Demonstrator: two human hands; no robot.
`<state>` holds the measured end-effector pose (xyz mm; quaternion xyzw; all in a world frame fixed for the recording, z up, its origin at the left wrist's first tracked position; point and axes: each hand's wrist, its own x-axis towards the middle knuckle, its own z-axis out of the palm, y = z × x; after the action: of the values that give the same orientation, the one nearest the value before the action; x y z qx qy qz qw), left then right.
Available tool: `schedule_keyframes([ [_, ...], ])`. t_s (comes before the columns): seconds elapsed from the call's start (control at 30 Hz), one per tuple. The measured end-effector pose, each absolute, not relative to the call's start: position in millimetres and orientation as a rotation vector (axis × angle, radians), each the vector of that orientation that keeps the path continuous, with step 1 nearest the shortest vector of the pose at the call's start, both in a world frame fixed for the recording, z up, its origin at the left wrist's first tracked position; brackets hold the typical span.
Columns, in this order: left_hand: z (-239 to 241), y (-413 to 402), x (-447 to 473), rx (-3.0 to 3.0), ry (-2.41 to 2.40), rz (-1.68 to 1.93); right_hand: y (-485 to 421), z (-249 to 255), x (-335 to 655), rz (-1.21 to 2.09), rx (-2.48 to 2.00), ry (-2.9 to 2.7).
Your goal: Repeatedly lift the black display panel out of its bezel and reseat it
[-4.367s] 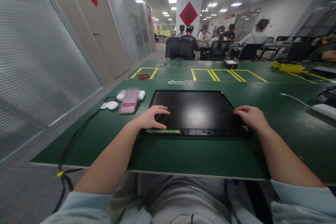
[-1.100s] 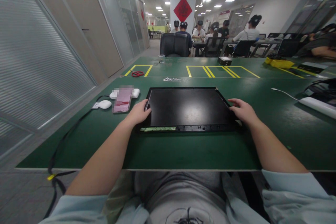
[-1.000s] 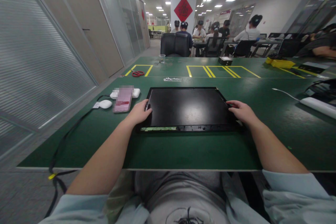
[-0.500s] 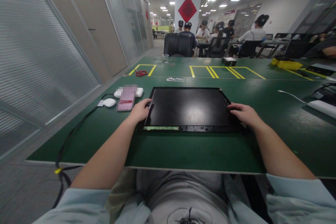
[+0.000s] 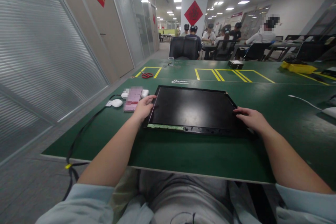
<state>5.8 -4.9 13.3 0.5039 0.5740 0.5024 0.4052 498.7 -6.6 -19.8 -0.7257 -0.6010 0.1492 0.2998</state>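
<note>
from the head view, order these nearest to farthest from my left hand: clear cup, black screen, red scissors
1. Black screen: nearest, its left edge right at the fingers of your left hand.
2. Red scissors: farther off, ahead on the left side of the table.
3. Clear cup: farthest, near the table's far edge, beyond the scissors and to their right.

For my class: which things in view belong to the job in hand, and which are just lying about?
In the job:
black display panel, with the left hand and right hand at its sides
green circuit strip along its near edge

Apparently lying about:
red-handled scissors
phone
clear plastic cup
</note>
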Motion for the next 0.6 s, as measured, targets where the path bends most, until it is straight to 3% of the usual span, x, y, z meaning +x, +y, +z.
schedule_keyframes([
  [0.6,21.1,1.5,6.9,0.746,1.282,1.417,-9.6,-18.8,498.5,0.369,-1.934,-1.602],
])
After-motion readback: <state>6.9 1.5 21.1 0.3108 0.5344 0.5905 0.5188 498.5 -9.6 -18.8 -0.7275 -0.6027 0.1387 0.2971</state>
